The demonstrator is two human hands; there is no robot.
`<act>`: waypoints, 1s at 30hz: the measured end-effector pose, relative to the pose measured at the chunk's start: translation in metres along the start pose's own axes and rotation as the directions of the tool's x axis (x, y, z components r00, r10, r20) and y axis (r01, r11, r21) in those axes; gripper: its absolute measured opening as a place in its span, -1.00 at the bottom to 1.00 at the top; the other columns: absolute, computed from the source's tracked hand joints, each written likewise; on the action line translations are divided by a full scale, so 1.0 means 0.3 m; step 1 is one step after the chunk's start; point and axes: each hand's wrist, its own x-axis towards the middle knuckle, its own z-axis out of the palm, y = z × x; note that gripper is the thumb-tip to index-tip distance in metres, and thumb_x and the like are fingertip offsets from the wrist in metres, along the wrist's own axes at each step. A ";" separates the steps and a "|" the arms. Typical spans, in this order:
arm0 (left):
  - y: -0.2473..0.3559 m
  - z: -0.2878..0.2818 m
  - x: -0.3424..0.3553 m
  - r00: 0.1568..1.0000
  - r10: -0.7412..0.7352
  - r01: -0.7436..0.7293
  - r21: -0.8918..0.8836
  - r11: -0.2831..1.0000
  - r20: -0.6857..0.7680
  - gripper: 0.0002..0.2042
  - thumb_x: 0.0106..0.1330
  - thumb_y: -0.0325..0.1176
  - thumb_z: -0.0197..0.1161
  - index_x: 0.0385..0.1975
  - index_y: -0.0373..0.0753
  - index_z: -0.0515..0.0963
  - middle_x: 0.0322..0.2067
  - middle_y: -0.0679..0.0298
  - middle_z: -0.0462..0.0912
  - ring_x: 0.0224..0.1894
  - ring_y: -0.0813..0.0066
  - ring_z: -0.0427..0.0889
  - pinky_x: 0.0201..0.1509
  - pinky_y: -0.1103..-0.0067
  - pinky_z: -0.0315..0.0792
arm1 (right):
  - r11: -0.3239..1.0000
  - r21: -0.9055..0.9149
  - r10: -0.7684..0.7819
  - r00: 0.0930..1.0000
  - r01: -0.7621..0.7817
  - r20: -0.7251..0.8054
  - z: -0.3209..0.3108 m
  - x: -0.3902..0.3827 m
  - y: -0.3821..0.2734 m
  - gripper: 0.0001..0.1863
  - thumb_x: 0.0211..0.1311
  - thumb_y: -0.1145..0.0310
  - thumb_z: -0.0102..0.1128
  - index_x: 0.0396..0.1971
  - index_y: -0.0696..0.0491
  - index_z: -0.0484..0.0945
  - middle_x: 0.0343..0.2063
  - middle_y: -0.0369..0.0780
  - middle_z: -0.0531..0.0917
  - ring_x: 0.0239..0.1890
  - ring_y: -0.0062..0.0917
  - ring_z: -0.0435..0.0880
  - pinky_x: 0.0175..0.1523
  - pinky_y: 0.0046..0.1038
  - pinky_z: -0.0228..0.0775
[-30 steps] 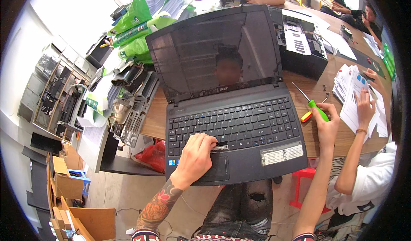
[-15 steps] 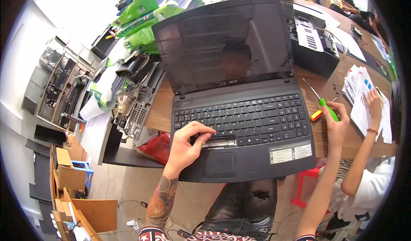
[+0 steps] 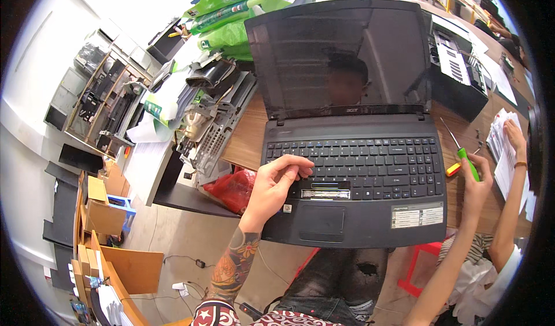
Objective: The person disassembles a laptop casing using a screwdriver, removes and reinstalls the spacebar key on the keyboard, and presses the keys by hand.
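An opened black laptop [image 3: 347,60] with a dark screen lies before me at the table's edge. Where the space bar would sit, its keyboard [image 3: 370,168] has a gap [image 3: 325,193] showing a pale strip. Over the left keys, my left hand [image 3: 274,187] is closed in a pinch; whether a small piece is between its fingertips is hidden. My right hand [image 3: 477,181], right of the laptop, is closed round a screwdriver [image 3: 467,161] with a green handle, its shaft pointing away from me. Beside it lies a tool with a yellow-orange handle [image 3: 452,169].
Metal machine parts [image 3: 205,129] and green bags [image 3: 228,37] crowd the left. A black machine [image 3: 457,74] stands behind at right. Another person's hand [image 3: 513,135] rests on papers at far right; someone else sits across. A red bag [image 3: 234,190] hangs near the laptop's left corner.
The view has swung, so the laptop sits further right in it. My left fingers have risen slightly from the keyboard gap, uncovering more of it. My right hand still holds the screwdriver.
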 end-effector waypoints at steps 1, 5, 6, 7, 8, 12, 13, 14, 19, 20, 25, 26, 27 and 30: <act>-0.004 0.005 0.001 1.000 -0.001 0.001 -0.003 1.000 -0.001 -0.78 0.52 -0.49 0.10 -0.04 -0.37 0.68 -0.20 0.24 0.74 -0.11 0.55 0.65 0.03 0.58 0.47 | 1.000 0.015 0.009 1.000 -0.009 -0.004 -0.004 -0.001 0.003 -0.80 0.33 0.42 0.38 -0.14 0.19 0.67 -0.23 -0.27 0.70 -0.14 -0.61 0.60 0.07 -0.51 0.39; -0.006 0.008 -0.007 0.998 0.060 -0.062 0.122 0.991 0.013 -0.82 0.46 -0.61 0.09 -0.14 -0.36 0.67 -0.23 0.22 0.73 -0.12 0.47 0.68 0.05 0.56 0.53 | 0.999 0.022 0.024 1.000 -0.024 -0.002 0.000 -0.001 -0.007 -0.80 0.34 0.43 0.37 -0.13 0.19 0.67 -0.23 -0.28 0.70 -0.14 -0.61 0.60 0.07 -0.51 0.39; -0.008 0.011 -0.006 0.991 0.129 -0.132 0.227 0.965 0.027 -0.81 0.40 -0.66 0.11 -0.20 -0.35 0.68 -0.25 0.19 0.73 -0.14 0.41 0.69 0.03 0.55 0.53 | 1.000 0.018 0.025 1.000 -0.025 -0.003 -0.001 -0.001 -0.008 -0.80 0.34 0.43 0.37 -0.13 0.19 0.67 -0.23 -0.28 0.70 -0.14 -0.61 0.60 0.07 -0.51 0.39; -0.011 0.010 -0.001 0.967 0.248 -0.251 0.358 0.899 0.055 -0.80 0.19 -0.72 0.16 -0.32 -0.32 0.67 -0.29 0.16 0.69 -0.19 0.27 0.68 -0.03 0.49 0.52 | 1.000 0.013 0.016 1.000 -0.016 -0.006 -0.001 0.000 -0.009 -0.81 0.34 0.42 0.37 -0.13 0.19 0.68 -0.23 -0.28 0.71 -0.14 -0.61 0.60 0.07 -0.51 0.40; -0.004 0.013 -0.003 0.966 0.252 -0.256 0.355 0.899 0.059 -0.80 0.19 -0.72 0.16 -0.32 -0.32 0.67 -0.29 0.16 0.69 -0.19 0.27 0.68 -0.03 0.49 0.52 | 1.000 0.010 0.005 1.000 -0.005 -0.014 -0.007 0.000 -0.014 -0.81 0.35 0.42 0.36 -0.12 0.19 0.68 -0.23 -0.28 0.71 -0.15 -0.62 0.60 0.06 -0.51 0.40; 0.001 0.032 -0.032 0.891 0.422 -0.440 0.542 0.716 0.166 -0.73 -0.06 -0.68 0.19 -0.40 -0.24 0.74 -0.27 0.19 0.68 -0.21 0.22 0.65 -0.10 0.44 0.51 | 0.997 0.029 0.075 0.997 -0.075 0.009 0.000 -0.005 -0.039 -0.79 0.35 0.41 0.36 -0.12 0.19 0.68 -0.25 -0.28 0.71 -0.15 -0.62 0.59 0.05 -0.52 0.39; 0.014 0.038 -0.043 0.894 0.415 -0.426 0.598 0.679 0.166 -0.74 -0.06 -0.67 0.21 -0.40 -0.23 0.74 -0.25 0.20 0.67 -0.18 0.21 0.64 -0.08 0.42 0.50 | 0.999 0.009 0.052 0.999 -0.052 -0.003 0.010 -0.007 -0.045 -0.79 0.34 0.40 0.37 -0.12 0.19 0.68 -0.26 -0.29 0.71 -0.16 -0.63 0.59 0.04 -0.52 0.39; 0.020 0.047 -0.049 0.896 0.412 -0.415 0.644 0.643 0.167 -0.74 -0.06 -0.65 0.23 -0.39 -0.23 0.74 -0.22 0.21 0.67 -0.15 0.21 0.64 -0.06 0.41 0.49 | 0.999 -0.019 0.026 0.999 -0.027 -0.019 0.007 -0.007 -0.046 -0.79 0.34 0.40 0.37 -0.12 0.18 0.68 -0.27 -0.29 0.70 -0.16 -0.64 0.58 0.02 -0.52 0.38; 0.035 0.059 -0.088 0.889 0.405 -0.422 0.726 0.543 0.214 -0.63 -0.08 -0.59 0.28 -0.21 -0.17 0.76 -0.10 0.19 0.69 -0.05 0.14 0.63 0.07 0.32 0.44 | 1.000 0.024 -0.002 1.000 0.002 -0.016 0.001 -0.003 -0.013 -0.81 0.33 0.40 0.37 -0.15 0.18 0.67 -0.27 -0.30 0.69 -0.15 -0.66 0.57 -0.02 -0.55 0.37; 0.037 0.064 -0.099 0.888 0.407 -0.425 0.724 0.544 0.215 -0.63 -0.08 -0.59 0.28 -0.21 -0.17 0.76 -0.10 0.19 0.69 -0.05 0.14 0.63 0.07 0.32 0.44 | 0.999 0.043 0.019 1.000 -0.018 -0.010 0.002 -0.004 -0.018 -0.81 0.33 0.41 0.37 -0.15 0.18 0.67 -0.27 -0.30 0.68 -0.16 -0.65 0.57 -0.02 -0.56 0.37; 0.039 0.068 -0.118 0.913 0.379 -0.366 0.705 0.607 0.148 -0.65 -0.02 -0.60 0.29 -0.17 -0.21 0.74 -0.03 0.15 0.66 0.01 0.11 0.60 0.16 0.31 0.42 | 0.997 0.060 0.045 0.999 -0.045 -0.002 0.004 0.001 -0.020 -0.81 0.33 0.44 0.37 -0.14 0.20 0.66 -0.26 -0.30 0.67 -0.18 -0.66 0.57 -0.02 -0.56 0.38; 0.040 0.067 -0.115 0.918 0.369 -0.360 0.690 0.628 0.144 -0.66 -0.01 -0.60 0.29 -0.18 -0.22 0.73 -0.03 0.14 0.64 0.03 0.10 0.58 0.18 0.30 0.41 | 0.994 0.077 0.082 0.997 -0.082 0.003 0.003 0.000 -0.023 -0.81 0.33 0.44 0.37 -0.14 0.20 0.66 -0.26 -0.30 0.68 -0.18 -0.66 0.58 -0.02 -0.55 0.39; 0.040 0.067 -0.114 0.919 0.369 -0.358 0.688 0.632 0.139 -0.66 -0.01 -0.60 0.29 -0.18 -0.22 0.73 -0.03 0.14 0.64 0.03 0.10 0.58 0.18 0.30 0.41 | 0.988 0.094 0.119 0.993 -0.119 0.009 0.003 -0.001 -0.025 -0.80 0.32 0.44 0.38 -0.13 0.20 0.66 -0.25 -0.29 0.68 -0.18 -0.65 0.59 -0.01 -0.54 0.40; 0.037 0.068 -0.112 0.935 0.332 -0.330 0.662 0.673 0.128 -0.70 0.02 -0.59 0.29 -0.19 -0.25 0.69 -0.02 0.11 0.60 0.06 0.07 0.54 0.21 0.28 0.39 | 0.999 0.008 0.042 0.998 -0.041 -0.055 0.009 -0.002 -0.014 -0.80 0.33 0.44 0.38 -0.13 0.21 0.67 -0.24 -0.29 0.67 -0.19 -0.63 0.61 -0.01 -0.52 0.42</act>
